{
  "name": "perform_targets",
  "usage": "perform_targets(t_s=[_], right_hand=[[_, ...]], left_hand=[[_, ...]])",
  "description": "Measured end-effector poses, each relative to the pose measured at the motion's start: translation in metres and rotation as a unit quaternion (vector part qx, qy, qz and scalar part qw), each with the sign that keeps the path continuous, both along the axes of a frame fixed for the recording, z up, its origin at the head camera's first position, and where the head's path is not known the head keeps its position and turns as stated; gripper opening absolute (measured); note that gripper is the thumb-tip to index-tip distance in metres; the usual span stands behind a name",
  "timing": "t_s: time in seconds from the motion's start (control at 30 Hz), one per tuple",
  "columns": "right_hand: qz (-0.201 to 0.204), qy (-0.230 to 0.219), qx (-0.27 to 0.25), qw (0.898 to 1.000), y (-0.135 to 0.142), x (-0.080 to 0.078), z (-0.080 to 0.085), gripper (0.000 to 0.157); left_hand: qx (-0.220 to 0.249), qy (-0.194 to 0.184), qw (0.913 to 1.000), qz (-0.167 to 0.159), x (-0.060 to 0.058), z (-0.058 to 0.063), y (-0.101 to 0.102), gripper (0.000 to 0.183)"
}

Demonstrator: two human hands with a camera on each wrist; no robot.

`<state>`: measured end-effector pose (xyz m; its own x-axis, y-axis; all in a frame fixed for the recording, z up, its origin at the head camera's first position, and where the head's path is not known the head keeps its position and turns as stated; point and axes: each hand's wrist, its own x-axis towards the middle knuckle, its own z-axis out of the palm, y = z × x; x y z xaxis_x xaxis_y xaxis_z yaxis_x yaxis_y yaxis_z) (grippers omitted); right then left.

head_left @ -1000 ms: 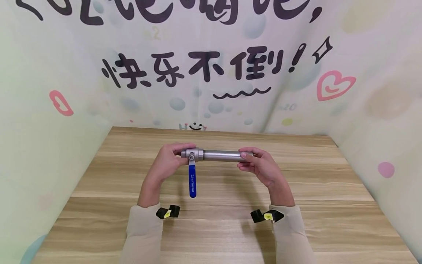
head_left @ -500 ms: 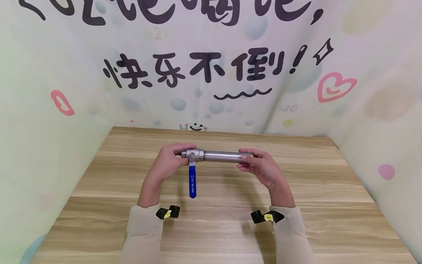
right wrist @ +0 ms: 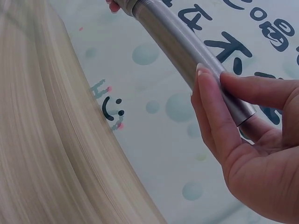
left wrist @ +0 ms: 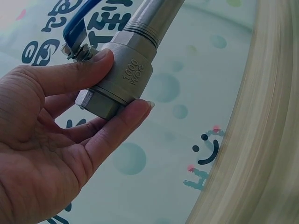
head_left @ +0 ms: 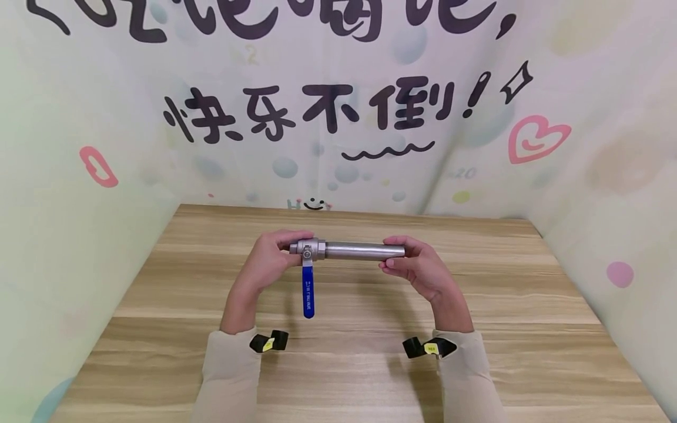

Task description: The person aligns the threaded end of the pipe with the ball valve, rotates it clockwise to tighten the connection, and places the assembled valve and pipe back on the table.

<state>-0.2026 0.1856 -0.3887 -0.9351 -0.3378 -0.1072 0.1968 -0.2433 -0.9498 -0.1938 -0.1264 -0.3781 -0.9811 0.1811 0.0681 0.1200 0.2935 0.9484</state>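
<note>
One metal pipe point(head_left: 359, 251), joined at its left end to a ball valve point(left wrist: 124, 74), is held above the table point(head_left: 344, 370). The left hand point(head_left: 267, 258) pinches the valve; the right hand point(head_left: 423, 270) grips the pipe's right end. Between them, the valve's blue lever point(head_left: 308, 292) juts nearward. Sleeves point(head_left: 230, 364) carry black straps point(head_left: 411, 347); a printed backdrop point(head_left: 328, 138) rises beyond the far edge.

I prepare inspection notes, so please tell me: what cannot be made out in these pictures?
Head view: the flat blue lever handle bears lettering too small to read surely.
Left wrist view: the top edge cuts short the round silver metal pipe.
Left wrist view: the silver metal valve body hides how deep the pipe goes inside.
Right wrist view: the top edge cuts off most of the valve.
</note>
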Motion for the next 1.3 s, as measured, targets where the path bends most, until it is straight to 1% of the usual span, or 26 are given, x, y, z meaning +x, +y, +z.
perform_targets(t_s=[0.1,0.4,0.73,1.03,1.3], right_hand=[[0.002,0.000,0.001,1.000,-0.0002,-0.0004,-0.0003,0.033],[0.001,0.001,0.013,1.000,-0.0003,-0.0001,0.0003,0.028],[0.002,0.004,0.028,1.000,-0.0007,0.0006,0.0004,0.028],[-0.003,-0.007,0.034,0.999,-0.0015,-0.0001,-0.0010,0.028],[-0.001,-0.009,0.036,0.999,-0.0018,0.0003,0.0002,0.032]], left_hand=[[0.001,-0.002,1.0000,0.001,0.0005,-0.0013,-0.0004,0.044],[-0.004,0.001,1.0000,0.002,0.0004,-0.0010,-0.0007,0.043],[-0.003,0.000,1.0000,0.001,0.0010,-0.0013,-0.0013,0.043],[-0.009,0.001,1.0000,0.005,0.0022,0.0008,-0.0014,0.044],[-0.001,0.006,1.0000,0.003,0.0012,0.0006,-0.0014,0.044]])
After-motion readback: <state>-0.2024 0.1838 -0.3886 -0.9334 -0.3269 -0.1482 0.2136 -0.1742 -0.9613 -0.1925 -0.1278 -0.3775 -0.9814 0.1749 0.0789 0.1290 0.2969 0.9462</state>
